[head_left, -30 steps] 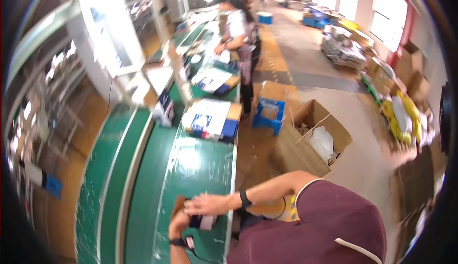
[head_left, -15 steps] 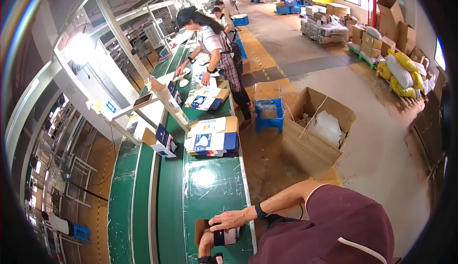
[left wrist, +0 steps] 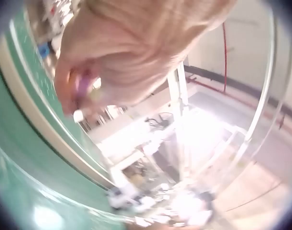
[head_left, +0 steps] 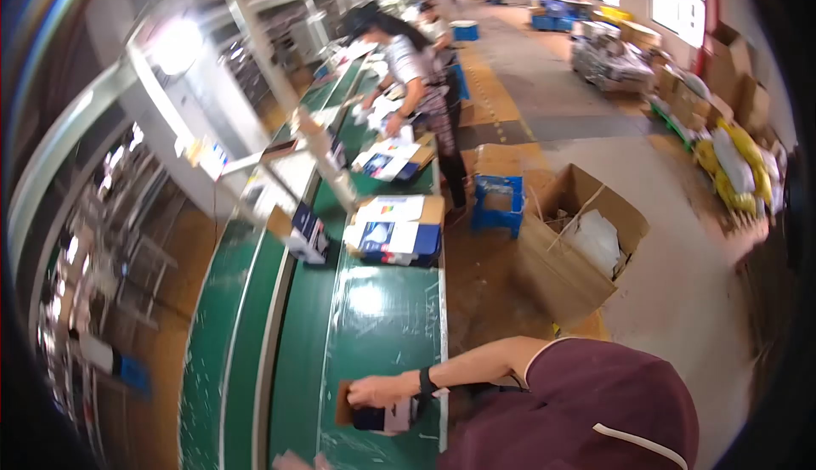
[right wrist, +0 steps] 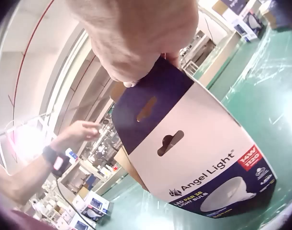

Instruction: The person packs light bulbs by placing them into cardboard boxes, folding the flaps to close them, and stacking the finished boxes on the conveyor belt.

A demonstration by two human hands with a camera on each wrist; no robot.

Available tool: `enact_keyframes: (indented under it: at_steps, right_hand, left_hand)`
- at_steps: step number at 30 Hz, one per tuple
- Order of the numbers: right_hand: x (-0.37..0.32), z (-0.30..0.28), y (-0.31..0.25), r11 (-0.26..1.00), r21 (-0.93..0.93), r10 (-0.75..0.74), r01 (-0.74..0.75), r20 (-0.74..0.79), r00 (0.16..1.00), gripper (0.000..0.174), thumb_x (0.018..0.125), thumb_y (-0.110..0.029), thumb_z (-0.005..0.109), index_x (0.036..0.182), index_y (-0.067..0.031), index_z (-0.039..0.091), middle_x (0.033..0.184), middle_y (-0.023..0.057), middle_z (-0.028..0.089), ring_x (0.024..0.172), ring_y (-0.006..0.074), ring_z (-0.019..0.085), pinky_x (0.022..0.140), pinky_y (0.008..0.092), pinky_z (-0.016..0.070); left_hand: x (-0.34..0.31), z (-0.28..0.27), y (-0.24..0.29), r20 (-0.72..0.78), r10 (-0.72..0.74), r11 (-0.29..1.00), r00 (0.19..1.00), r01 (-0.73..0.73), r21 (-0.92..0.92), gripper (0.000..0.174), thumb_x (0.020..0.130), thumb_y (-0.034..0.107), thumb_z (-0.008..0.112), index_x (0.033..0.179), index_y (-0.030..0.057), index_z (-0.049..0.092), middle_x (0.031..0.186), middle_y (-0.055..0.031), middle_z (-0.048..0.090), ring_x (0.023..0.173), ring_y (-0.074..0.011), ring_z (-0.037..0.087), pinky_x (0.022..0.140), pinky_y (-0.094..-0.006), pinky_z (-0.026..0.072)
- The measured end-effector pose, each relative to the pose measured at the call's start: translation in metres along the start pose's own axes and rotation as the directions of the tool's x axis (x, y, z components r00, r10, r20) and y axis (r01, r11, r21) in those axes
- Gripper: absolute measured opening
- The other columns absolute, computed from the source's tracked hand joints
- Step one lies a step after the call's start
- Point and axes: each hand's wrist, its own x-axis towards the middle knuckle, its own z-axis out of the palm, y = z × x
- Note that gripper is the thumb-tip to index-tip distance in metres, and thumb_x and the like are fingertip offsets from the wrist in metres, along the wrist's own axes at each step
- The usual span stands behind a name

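My right hand (head_left: 376, 391) pinches the top end of a dark blue and white light bulb box (right wrist: 203, 158) on the green work surface. In the right wrist view, "Angel Light", a hanger slot and a bulb picture show on its side, and my right hand (right wrist: 136, 36) covers part of the dark blue top flap. A brown cardboard flap sticks out beyond the fingers in the head view. Apart from the box, my left hand (right wrist: 76, 135) is raised with its fingers loosely extended. In the left wrist view, my left hand (left wrist: 131, 48) is blurred.
Ahead on the green bench (head_left: 374, 300) lies a stack of flattened boxes (head_left: 395, 236). An upright bulb box (head_left: 303, 234) stands left of it. Another person (head_left: 412, 70) works farther along. A blue stool (head_left: 499, 202) and a large open carton (head_left: 586, 232) stand on the floor at right.
My left hand has come off the box and moved back toward the lower edge of the head view. The right hand stays at the top of the box, its fingers now more bent.
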Motion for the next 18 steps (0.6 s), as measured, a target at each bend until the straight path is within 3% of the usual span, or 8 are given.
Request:
enact_keyframes:
  at_steps: [1, 2, 3, 5, 6, 7, 9, 18]
  right_hand:
    - [0.004, 0.003, -0.005, 1.000, 0.021, -0.020, 0.019, 0.042, 0.999, 0.007, 0.090, -0.005, 0.060, 0.095, -0.0040, 0.055, 0.093, 0.0168, 0.054, 0.089, 0.0367, 0.058, 0.076, 0.0477, 0.0480]
    - [0.009, 0.001, -0.007, 0.998, 0.053, -0.038, 0.037, 0.024, 0.999, 0.008, 0.086, -0.004, 0.061, 0.092, -0.0041, 0.056, 0.088, 0.0169, 0.056, 0.086, 0.0372, 0.059, 0.076, 0.0476, 0.0486]
    - [0.018, 0.001, -0.006, 0.992, 0.116, -0.057, 0.054, 0.020, 0.998, 0.008, 0.081, -0.003, 0.062, 0.088, -0.0041, 0.058, 0.083, 0.0170, 0.058, 0.083, 0.0378, 0.059, 0.076, 0.0474, 0.0493]
    - [0.033, -0.006, -0.022, 0.990, -0.112, 0.100, -0.083, 0.162, 0.982, 0.013, 0.081, -0.004, 0.065, 0.093, -0.0067, 0.068, 0.089, 0.0144, 0.064, 0.089, 0.0357, 0.063, 0.079, 0.0437, 0.0538]
    - [0.030, 0.006, -0.009, 0.975, -0.196, -0.075, 0.106, 0.159, 0.984, 0.010, 0.083, -0.015, 0.071, 0.090, -0.0079, 0.071, 0.092, 0.0153, 0.066, 0.094, 0.0366, 0.065, 0.081, 0.0464, 0.0545]
    - [0.025, 0.010, -0.006, 0.995, -0.100, 0.032, -0.020, 0.121, 0.992, 0.016, 0.089, -0.022, 0.070, 0.095, -0.0081, 0.073, 0.094, 0.0127, 0.066, 0.097, 0.0341, 0.065, 0.087, 0.0441, 0.0529]
    - [0.019, -0.001, 0.004, 0.959, -0.215, -0.112, 0.185, 0.313, 0.943, 0.027, 0.097, -0.032, 0.066, 0.102, -0.0064, 0.074, 0.101, 0.0095, 0.069, 0.103, 0.0325, 0.064, 0.096, 0.0432, 0.0493]
    - [-0.008, -0.044, -0.010, 0.808, -0.460, 0.007, 0.367, 0.631, 0.775, 0.058, 0.078, -0.047, 0.082, 0.108, 0.0005, 0.067, 0.116, 0.0140, 0.065, 0.109, 0.0292, 0.061, 0.101, 0.0407, 0.0455]
  left_hand:
    - [-0.009, 0.029, 0.018, 0.142, 0.277, 0.934, 0.950, -0.231, -0.271, 0.061, 0.097, 0.035, 0.071, 0.140, -0.0056, 0.058, 0.145, -0.0268, 0.057, 0.137, -0.0450, 0.052, 0.114, -0.0515, 0.0430]
    - [-0.005, 0.011, 0.076, 0.213, 0.278, 0.889, 0.937, -0.166, -0.428, 0.078, 0.087, 0.039, 0.080, 0.145, -0.0059, 0.053, 0.150, -0.0349, 0.049, 0.139, -0.0547, 0.045, 0.118, -0.0571, 0.0370]
    - [0.002, -0.003, 0.123, 0.539, 0.094, 0.949, 0.837, 0.088, -0.302, 0.091, 0.078, 0.034, 0.086, 0.150, -0.0058, 0.046, 0.157, -0.0376, 0.038, 0.144, -0.0533, 0.040, 0.120, -0.0566, 0.0342]
    - [-0.024, 0.039, 0.132, 0.522, -0.007, 0.971, 0.853, 0.130, -0.200, 0.108, 0.071, 0.027, 0.092, 0.156, -0.0048, 0.035, 0.166, -0.0354, 0.022, 0.154, -0.0515, 0.024, 0.125, -0.0571, 0.0251]
    - [-0.040, 0.057, 0.127, 0.507, -0.114, 0.979, 0.854, 0.182, -0.087, 0.109, 0.070, 0.029, 0.092, 0.155, -0.0068, 0.035, 0.165, -0.0375, 0.021, 0.154, -0.0522, 0.022, 0.127, -0.0563, 0.0210]
    - [-0.045, 0.062, 0.129, 0.471, -0.158, 0.969, 0.868, 0.228, -0.096, 0.107, 0.070, 0.030, 0.092, 0.153, -0.0078, 0.036, 0.165, -0.0361, 0.023, 0.154, -0.0527, 0.022, 0.126, -0.0586, 0.0209]
    - [-0.045, 0.067, 0.133, 0.489, -0.110, 0.981, 0.866, 0.173, -0.085, 0.087, 0.075, 0.030, 0.087, 0.144, -0.0064, 0.050, 0.164, -0.0273, 0.032, 0.154, -0.0499, 0.025, 0.125, -0.0597, 0.0218]
    - [-0.042, 0.087, 0.145, 0.607, 0.021, 0.985, 0.795, 0.086, -0.147, 0.077, 0.074, 0.030, 0.087, 0.139, 0.0020, 0.057, 0.141, -0.0155, 0.057, 0.149, -0.0394, 0.035, 0.119, -0.0672, 0.0241]
